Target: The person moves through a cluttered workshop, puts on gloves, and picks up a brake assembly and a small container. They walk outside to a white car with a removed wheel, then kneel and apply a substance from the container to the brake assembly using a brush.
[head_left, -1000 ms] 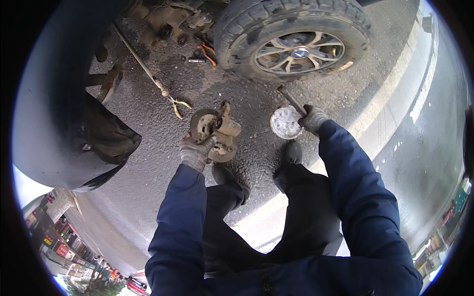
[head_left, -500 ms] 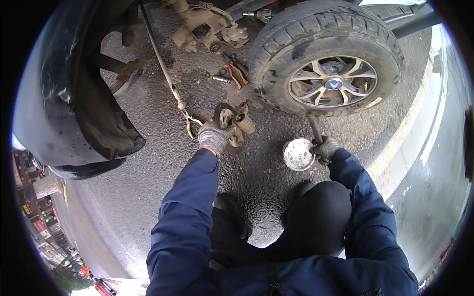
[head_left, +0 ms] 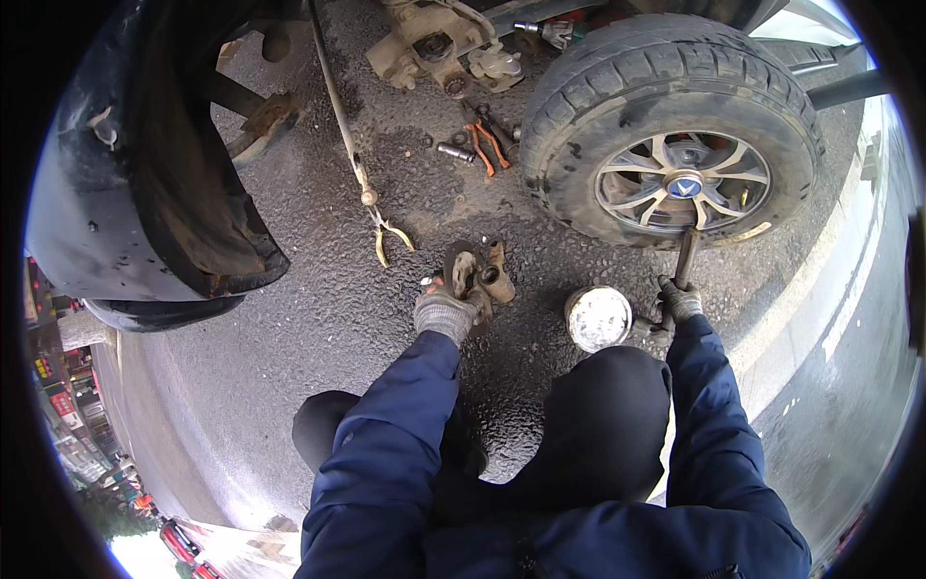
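Observation:
My left hand (head_left: 446, 313), in a grey knit glove, is closed on a rusty metal car part (head_left: 461, 273) low over the wet asphalt. The part has a rounded plate and a short hollow sleeve at its right. My right hand (head_left: 682, 300), also gloved, grips a dark hammer-like tool (head_left: 688, 255). Its shaft points up toward the wheel, and a short crosspiece shows below the hand. Left of that hand stands a round can (head_left: 599, 319) with whitish stuff inside. Pliers with yellow handles (head_left: 391, 241) lie beyond my left hand.
A car wheel (head_left: 675, 135) lies at the far right. Orange-handled pliers (head_left: 485, 150) and a metal socket (head_left: 455, 152) sit left of it. A long rod (head_left: 338, 106) stretches toward the yellow-handled pliers. Behind is a rusty hub assembly (head_left: 439, 48); a black fender (head_left: 164, 193) looms at left.
My right hand has shifted right, away from the can, with the tool. My left hand has come closer to me, away from the yellow-handled pliers, still on the part. The whole view has shifted.

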A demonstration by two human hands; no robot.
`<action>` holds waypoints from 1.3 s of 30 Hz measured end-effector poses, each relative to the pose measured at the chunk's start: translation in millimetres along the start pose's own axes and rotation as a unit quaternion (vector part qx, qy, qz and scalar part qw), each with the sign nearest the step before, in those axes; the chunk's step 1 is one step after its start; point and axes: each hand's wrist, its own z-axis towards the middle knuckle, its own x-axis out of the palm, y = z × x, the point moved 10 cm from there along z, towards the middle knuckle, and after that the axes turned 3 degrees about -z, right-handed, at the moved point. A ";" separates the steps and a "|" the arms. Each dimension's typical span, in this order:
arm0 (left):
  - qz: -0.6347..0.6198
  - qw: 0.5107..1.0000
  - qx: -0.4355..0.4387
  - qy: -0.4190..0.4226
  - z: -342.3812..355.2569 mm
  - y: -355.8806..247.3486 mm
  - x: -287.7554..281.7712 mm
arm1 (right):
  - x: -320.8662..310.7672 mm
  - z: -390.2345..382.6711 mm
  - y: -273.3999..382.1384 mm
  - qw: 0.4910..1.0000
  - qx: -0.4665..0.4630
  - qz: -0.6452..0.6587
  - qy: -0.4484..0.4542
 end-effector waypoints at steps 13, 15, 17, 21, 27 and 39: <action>-0.320 0.940 -0.111 -0.044 14.3 77.3 38.2 | 29.2 -92.9 135.7 0.908 -0.385 -0.085 -0.143; -0.713 0.669 -0.203 -0.053 9.5 82.1 58.7 | 53.6 -117.2 177.2 0.885 -0.434 -0.143 -0.093; -0.812 0.542 -0.212 -0.041 15.2 80.7 68.9 | 66.5 -142.7 222.0 0.851 -0.496 -0.152 -0.079; -0.565 0.816 -0.120 -0.026 30.3 87.7 49.5 | 71.5 -205.5 315.4 0.785 -0.617 -0.052 0.021; -0.323 0.923 -0.094 -0.188 -1.6 59.4 -41.2 | 6.9 -320.8 440.1 0.560 -0.817 0.002 -0.141; -0.221 0.948 0.149 -0.171 210.3 8.3 -160.9 | -1.1 -291.0 471.2 0.650 -0.675 -0.204 -0.283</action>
